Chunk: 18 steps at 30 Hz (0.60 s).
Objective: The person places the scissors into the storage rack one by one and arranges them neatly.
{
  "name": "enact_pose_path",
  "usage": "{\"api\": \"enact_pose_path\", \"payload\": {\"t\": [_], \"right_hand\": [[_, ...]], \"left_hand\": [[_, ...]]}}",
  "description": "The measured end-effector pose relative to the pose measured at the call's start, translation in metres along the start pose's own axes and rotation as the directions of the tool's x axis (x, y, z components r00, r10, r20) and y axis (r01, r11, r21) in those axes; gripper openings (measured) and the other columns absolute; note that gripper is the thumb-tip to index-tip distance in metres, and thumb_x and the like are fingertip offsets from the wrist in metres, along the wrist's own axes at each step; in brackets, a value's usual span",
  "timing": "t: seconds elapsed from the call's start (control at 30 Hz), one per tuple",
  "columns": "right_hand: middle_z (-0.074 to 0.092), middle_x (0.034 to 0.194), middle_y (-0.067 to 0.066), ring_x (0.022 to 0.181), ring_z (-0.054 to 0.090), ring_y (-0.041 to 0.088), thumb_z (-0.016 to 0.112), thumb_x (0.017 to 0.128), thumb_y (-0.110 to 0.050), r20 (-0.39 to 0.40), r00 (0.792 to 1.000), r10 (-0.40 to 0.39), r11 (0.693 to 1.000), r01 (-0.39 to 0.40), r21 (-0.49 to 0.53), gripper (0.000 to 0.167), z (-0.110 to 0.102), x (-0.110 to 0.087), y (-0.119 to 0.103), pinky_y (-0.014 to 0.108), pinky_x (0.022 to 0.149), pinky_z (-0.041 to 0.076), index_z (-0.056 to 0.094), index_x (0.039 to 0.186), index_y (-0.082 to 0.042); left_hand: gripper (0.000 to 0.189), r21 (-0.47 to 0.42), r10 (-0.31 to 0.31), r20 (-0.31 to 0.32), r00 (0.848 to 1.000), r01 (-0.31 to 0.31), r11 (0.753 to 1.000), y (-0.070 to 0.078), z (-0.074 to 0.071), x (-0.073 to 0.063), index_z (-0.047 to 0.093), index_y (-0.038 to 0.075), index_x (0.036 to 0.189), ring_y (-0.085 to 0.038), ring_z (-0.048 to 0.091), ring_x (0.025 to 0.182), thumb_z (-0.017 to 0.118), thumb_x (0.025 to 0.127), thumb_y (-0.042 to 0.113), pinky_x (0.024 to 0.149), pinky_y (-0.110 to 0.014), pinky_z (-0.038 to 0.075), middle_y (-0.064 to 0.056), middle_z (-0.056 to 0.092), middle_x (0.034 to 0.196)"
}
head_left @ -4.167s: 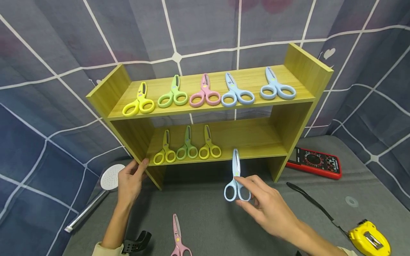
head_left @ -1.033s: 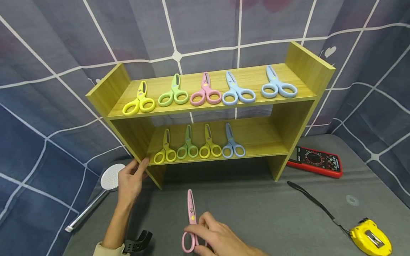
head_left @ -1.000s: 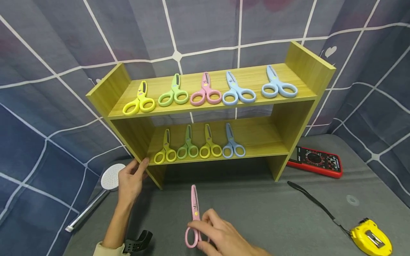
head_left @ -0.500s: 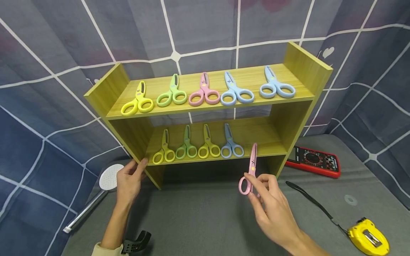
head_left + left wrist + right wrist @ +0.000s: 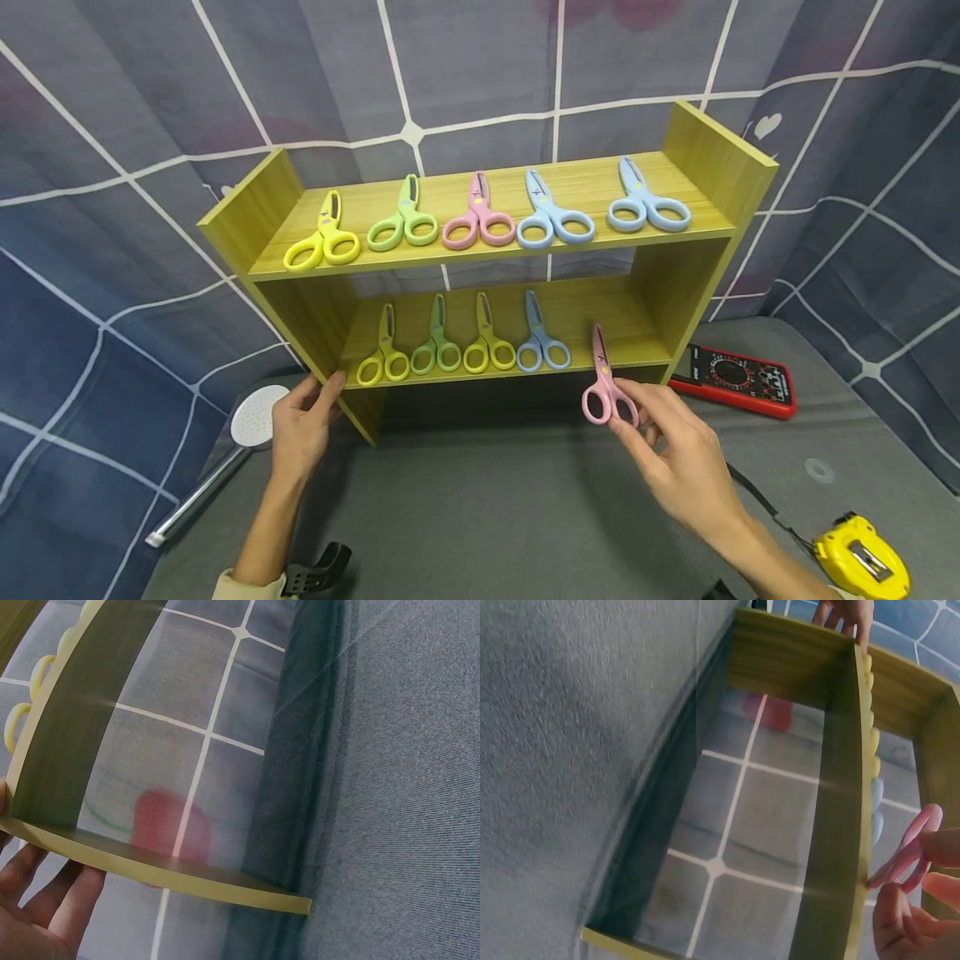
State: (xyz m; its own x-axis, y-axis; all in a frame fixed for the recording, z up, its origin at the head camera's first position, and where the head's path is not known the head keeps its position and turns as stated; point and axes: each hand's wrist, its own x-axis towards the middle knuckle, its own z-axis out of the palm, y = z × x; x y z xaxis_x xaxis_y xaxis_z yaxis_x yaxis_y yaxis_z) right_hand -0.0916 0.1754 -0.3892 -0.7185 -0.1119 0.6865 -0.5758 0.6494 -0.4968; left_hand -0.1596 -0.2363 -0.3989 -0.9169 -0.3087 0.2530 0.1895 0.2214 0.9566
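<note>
My left hand grips the left side panel of a two-tier wooden shelf, thumb on its front edge; in the left wrist view, the fingers lie along the panel's outer face. My right hand pinches pink scissors by their right handle loop. Their blades point up and away over the lower board's front edge, right of the blue scissors. Farther left on that board lie yellow scissors, green scissors and another yellow pair.
Several scissors lie along the upper board, among them a pink pair. A red multimeter is right of the shelf, with a yellow tape measure nearer. A shower head lies at left. A patterned curtain hangs behind.
The blue scissors went from my right hand onto the lower board. My right hand then took the pink scissors from the table and brought them up and right. The left hand stayed put.
</note>
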Motion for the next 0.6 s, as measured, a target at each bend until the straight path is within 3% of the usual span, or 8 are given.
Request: {"api": "enact_pose_path", "payload": {"t": [0.2,0.33,0.6], "right_hand": [[0.055,0.082,-0.007,0.062,0.049,0.004,0.082,0.077,0.004,-0.072,0.996,0.043,0.999,-0.042,0.018,0.047,0.004,0.017,0.015,0.016,0.055,0.039,0.068,0.121,-0.008],[0.06,0.086,-0.004,0.064,0.049,0.006,0.079,0.081,0.001,-0.091,0.996,0.022,0.999,-0.025,-0.038,0.041,0.007,0.029,0.024,0.018,0.057,0.038,0.069,0.119,-0.009],[0.066,0.097,0.004,0.064,0.049,0.011,0.076,0.086,-0.006,-0.056,0.998,0.019,0.987,-0.028,-0.158,0.033,0.013,0.044,0.033,0.036,0.056,0.04,0.069,0.118,-0.009]], "left_hand": [[0.033,0.0,-0.003,-0.005,1.0,0.003,1.0,-0.001,0.002,0.0,0.064,-0.005,0.125,0.0,0.065,0.09,0.066,0.096,0.012,0.071,-0.018,0.054,0.018,0.069,0.093],[0.034,0.02,-0.005,-0.013,1.0,0.006,1.0,-0.001,0.002,0.0,0.065,-0.005,0.125,0.001,0.064,0.089,0.066,0.096,0.014,0.069,-0.018,0.054,0.02,0.068,0.092],[0.034,0.036,-0.019,-0.005,1.0,0.019,0.999,-0.001,0.004,0.0,0.065,-0.004,0.125,0.002,0.064,0.09,0.066,0.097,0.016,0.07,-0.017,0.053,0.021,0.068,0.091]]}}
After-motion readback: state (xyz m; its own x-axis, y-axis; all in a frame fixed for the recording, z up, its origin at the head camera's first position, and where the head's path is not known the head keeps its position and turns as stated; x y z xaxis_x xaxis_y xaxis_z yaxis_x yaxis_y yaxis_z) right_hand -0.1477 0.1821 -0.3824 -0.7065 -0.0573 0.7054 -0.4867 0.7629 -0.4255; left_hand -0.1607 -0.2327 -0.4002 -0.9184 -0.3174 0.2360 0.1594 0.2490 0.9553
